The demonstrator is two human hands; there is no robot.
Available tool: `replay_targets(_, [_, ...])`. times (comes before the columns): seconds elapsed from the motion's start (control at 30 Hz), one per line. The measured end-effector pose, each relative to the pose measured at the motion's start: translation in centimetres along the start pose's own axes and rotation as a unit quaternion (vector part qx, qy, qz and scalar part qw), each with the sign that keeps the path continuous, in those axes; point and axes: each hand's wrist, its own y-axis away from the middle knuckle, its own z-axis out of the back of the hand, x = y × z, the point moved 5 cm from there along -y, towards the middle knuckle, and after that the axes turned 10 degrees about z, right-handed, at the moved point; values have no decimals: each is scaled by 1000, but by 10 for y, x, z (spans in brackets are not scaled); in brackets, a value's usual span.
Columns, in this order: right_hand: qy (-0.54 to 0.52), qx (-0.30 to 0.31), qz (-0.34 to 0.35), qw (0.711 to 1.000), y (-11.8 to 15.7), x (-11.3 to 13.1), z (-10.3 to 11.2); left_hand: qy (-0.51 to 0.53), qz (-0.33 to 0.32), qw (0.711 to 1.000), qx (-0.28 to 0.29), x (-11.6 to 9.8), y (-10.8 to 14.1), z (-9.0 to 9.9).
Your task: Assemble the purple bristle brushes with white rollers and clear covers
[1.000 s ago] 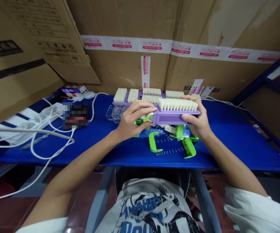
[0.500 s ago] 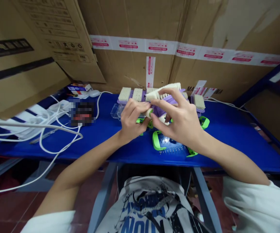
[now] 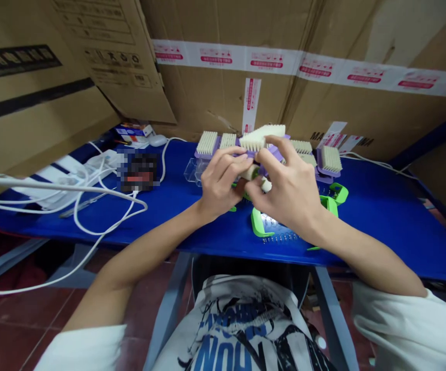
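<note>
Steadying it from both ends, seemingly for balance, the left hand (image 3: 223, 181) is pinching and the right hand (image 3: 294, 193) is gripping the purple-backed brush (image 3: 263, 136), which is hovering beyond the C-shaped green clip (image 3: 258, 224).

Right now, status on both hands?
Left hand and right hand both on bristled purple piece. Fingertip contact partly hidden. Green clip and springs lie just below.

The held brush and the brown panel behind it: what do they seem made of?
The brush looks plastic: its body evenly purple, its pale bristles matt, perhaps nylon or soft rubber. The panel seems to be dull cardboard, going by its brown, creased surface.
</note>
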Motion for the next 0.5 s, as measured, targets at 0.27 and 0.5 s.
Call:
replay_targets(0.27, [-51,82,92,991,-16,-48,13,30,132,990,-26,22,0,3])
replay_targets(0.5, [-232,173,79,954,-34,-95,10,138,153,978,-29,24,3,-6])
